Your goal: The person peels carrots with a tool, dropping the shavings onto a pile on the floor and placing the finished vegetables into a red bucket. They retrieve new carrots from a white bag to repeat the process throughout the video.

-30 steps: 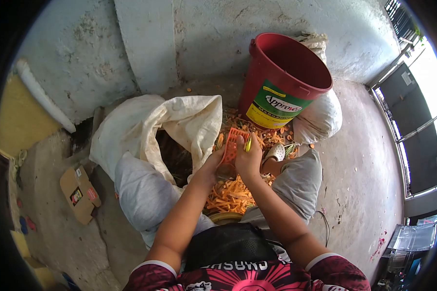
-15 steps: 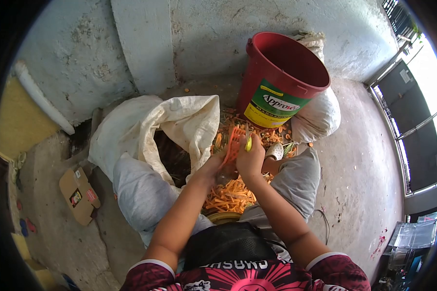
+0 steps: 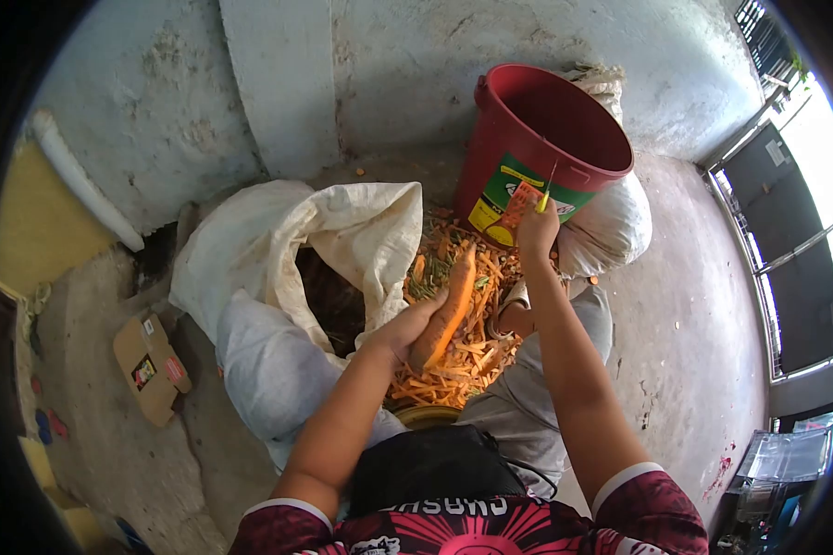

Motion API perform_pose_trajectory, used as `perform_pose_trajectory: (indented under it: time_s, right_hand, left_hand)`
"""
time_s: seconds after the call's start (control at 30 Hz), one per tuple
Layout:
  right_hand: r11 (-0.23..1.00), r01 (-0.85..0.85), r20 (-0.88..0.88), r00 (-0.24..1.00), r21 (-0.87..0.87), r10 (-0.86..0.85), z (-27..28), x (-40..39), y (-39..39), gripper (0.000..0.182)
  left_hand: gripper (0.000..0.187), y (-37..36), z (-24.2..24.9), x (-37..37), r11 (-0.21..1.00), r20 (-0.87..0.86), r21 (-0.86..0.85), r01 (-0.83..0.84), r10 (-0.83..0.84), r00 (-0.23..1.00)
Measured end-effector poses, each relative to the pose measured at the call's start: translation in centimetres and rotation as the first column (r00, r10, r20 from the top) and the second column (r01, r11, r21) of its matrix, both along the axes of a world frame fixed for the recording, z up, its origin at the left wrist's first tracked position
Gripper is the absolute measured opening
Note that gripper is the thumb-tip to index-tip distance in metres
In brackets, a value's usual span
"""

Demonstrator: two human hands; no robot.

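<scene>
My left hand (image 3: 424, 321) is closed around a thick carrot (image 3: 455, 301), which has brownish skin and a bright orange cut face along its right side. My right hand (image 3: 539, 231) is raised in front of the red bucket (image 3: 472, 176), gripping a knife (image 3: 543, 202) by its yellow handle, blade pointing up. Beside the knife, at the same hand, is a flat orange piece with a slotted, grid-like pattern (image 3: 520, 203). Orange strips (image 3: 453, 375) are heaped below both hands, between my knees, over a yellow rim (image 3: 428, 416).
A white sack (image 3: 389, 231) with its mouth open stands to the left. Behind the bucket leans another filled sack (image 3: 620, 231). Scraps lie on the floor around the bucket's base. A cut piece of cardboard (image 3: 148, 370) lies at far left, and a wall (image 3: 398, 74) rises behind.
My hands, together before, are now apart. The right has moved up and right with the knife and slotted orange piece; the left is turned, showing the carrot plainly.
</scene>
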State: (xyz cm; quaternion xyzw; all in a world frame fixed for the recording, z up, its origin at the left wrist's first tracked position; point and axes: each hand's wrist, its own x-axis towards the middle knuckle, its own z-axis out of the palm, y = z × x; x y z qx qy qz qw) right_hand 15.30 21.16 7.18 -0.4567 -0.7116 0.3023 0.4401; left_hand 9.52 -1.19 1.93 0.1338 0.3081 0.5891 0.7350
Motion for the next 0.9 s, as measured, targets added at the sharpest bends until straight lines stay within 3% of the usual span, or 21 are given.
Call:
perform_pose_trajectory:
  time_s: [0.1, 0.23, 0.33, 0.43, 0.53, 0.63, 0.73, 0.83, 0.9]
  right_hand:
    - [0.987, -0.148, -0.095, 0.984, 0.056, 0.153, -0.3, -0.1, -3.1, 0.025]
    - [0.979, -0.197, -0.210, 0.957, 0.045, 0.202, 2.3, 0.8, -10.3, 0.020]
    - [0.934, -0.314, -0.250, 0.931, -0.169, 0.267, 1.0, 1.1, -12.4, 0.018]
    - [0.910, -0.367, -0.163, 0.926, -0.194, 0.339, 2.5, 1.4, -15.5, 0.019]
    - [0.939, -0.308, -0.018, 0.951, -0.155, 0.309, 2.3, 1.5, -16.5, 0.021]
    - [0.960, -0.277, 0.003, 0.961, -0.035, 0.277, 2.1, 1.5, -16.8, 0.014]
    - [0.969, -0.247, 0.012, 0.969, 0.025, 0.247, 1.2, 1.7, -16.5, 0.015]
    - [0.987, -0.151, -0.030, 0.988, 0.046, 0.152, 0.4, 1.3, -14.8, 0.016]
    - [0.997, -0.049, -0.072, 0.996, 0.051, 0.053, 0.5, 1.0, -12.0, 0.023]
  left_hand:
    - [0.046, 0.6, 1.0, -0.5, 0.968, -0.045, -0.166, -0.188, 0.183, 0.982]
    - [0.041, 1.0, -0.6, -1.2, 0.967, 0.174, -0.048, -0.249, 0.253, 0.951]
    - [0.035, 1.0, 0.8, -0.7, 0.931, 0.095, -0.184, -0.317, 0.338, 0.936]
    - [0.028, 0.7, 0.6, -0.6, 0.930, 0.144, -0.051, -0.364, 0.368, 0.919]
    - [0.030, 0.3, 1.7, -0.5, 0.952, 0.023, -0.032, -0.305, 0.306, 0.952]
    - [0.025, 0.1, 3.7, 0.2, 0.906, 0.067, -0.172, -0.388, 0.403, 0.913]
    - [0.024, 0.5, 1.0, -0.2, 0.947, 0.081, -0.093, -0.308, 0.315, 0.946]
    - [0.026, 0.4, 0.5, -1.0, 0.993, 0.232, 0.095, -0.064, 0.040, 0.972]
    - [0.030, 0.3, 0.1, -0.2, 0.998, 0.070, -0.026, -0.060, 0.062, 0.996]
